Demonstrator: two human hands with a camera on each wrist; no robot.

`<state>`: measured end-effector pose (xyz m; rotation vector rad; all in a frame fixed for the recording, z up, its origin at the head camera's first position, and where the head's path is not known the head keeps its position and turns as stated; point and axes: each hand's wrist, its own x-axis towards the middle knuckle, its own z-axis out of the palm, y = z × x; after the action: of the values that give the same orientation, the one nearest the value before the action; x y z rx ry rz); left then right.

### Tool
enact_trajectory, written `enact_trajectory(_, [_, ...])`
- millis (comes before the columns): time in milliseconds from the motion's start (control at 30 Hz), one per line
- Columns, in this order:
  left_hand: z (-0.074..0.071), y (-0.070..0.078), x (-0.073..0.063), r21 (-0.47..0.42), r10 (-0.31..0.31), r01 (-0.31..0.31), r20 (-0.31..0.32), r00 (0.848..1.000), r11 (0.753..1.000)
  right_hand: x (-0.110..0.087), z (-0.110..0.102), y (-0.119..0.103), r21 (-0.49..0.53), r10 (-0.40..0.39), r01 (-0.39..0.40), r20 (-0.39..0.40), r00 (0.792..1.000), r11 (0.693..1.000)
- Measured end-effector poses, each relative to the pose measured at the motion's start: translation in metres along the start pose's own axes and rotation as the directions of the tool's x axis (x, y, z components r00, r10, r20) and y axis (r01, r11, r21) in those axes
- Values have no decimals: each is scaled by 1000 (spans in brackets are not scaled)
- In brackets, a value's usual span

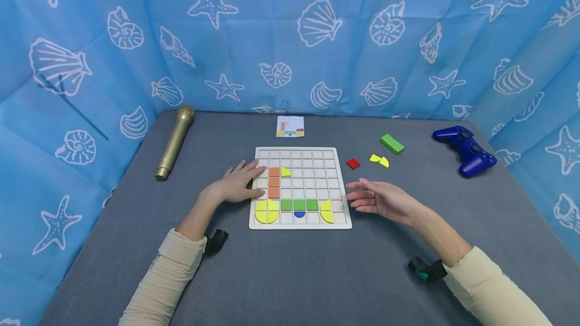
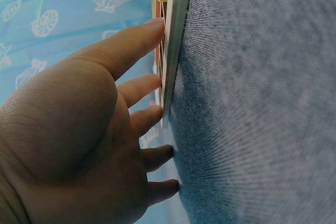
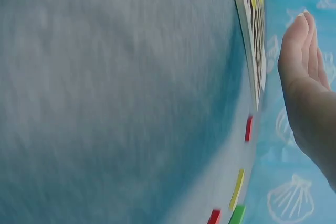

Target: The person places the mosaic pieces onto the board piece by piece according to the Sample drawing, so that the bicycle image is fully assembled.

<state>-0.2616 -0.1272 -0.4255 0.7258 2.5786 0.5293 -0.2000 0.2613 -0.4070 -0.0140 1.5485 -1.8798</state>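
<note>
A white square grid board [image 1: 325,154] lies on the table with flat coloured pieces on it. My left hand [image 1: 237,183] is spread at the board's left edge. Its thumb and some fingertips rest on the rim, and in the left wrist view two fingers of the left hand [image 2: 89,124] reach the cloth. On the grid are a column of orange squares [image 1: 274,181], a row of green squares [image 1: 299,205], a blue half circle [image 1: 299,214] and yellow quarter pieces [image 1: 286,171]. My right hand [image 1: 385,200] hovers by the right edge, fingers loosely extended, holding nothing visible.
Right of the board lie a red piece [image 1: 353,164], loose yellow pieces [image 1: 384,162] and a green block [image 1: 391,144]. A blue game controller [image 1: 464,150] is farther right. Behind the board is a pattern card [image 1: 290,127]; a gold microphone [image 1: 175,142] lies left.
</note>
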Motion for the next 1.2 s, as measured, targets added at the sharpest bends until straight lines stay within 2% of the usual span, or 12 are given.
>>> enact_trajectory(133, [0,0,0,0,-3,3,1,1000,1000,-1,-12,-6,55,-14,18,-67,998,998])
enact_trajectory(200, [-1,0,0,-1,-3,3,2,1000,1000,-2,-19,-10,113,-28,37,-84,996,993])
enact_trajectory(367, [-1,-1,0,-2,1,-1,0,1000,1000,-4,-40,-17,235,-85,101,-79,993,967])
enact_trajectory(433, [-1,-1,0,-2,1,-1,1,1000,1000,-4,-48,-19,246,-99,118,-91,991,962])
enact_trajectory(600, [-1,-1,0,2,-3,3,7,1000,1000,-7,-63,-24,279,-91,136,-169,981,950])
enact_trajectory(833, [-1,-1,1,14,-7,7,8,1000,1000,-9,-75,-29,367,-70,147,-217,974,919])
enact_trajectory(1000, [0,-2,1,14,-5,5,9,1000,1000,-8,-80,-30,339,-78,177,-287,955,924])
enact_trajectory(1200, [0,-2,1,10,-3,3,7,1000,1000,-2,-84,-32,241,-95,205,-401,911,949])
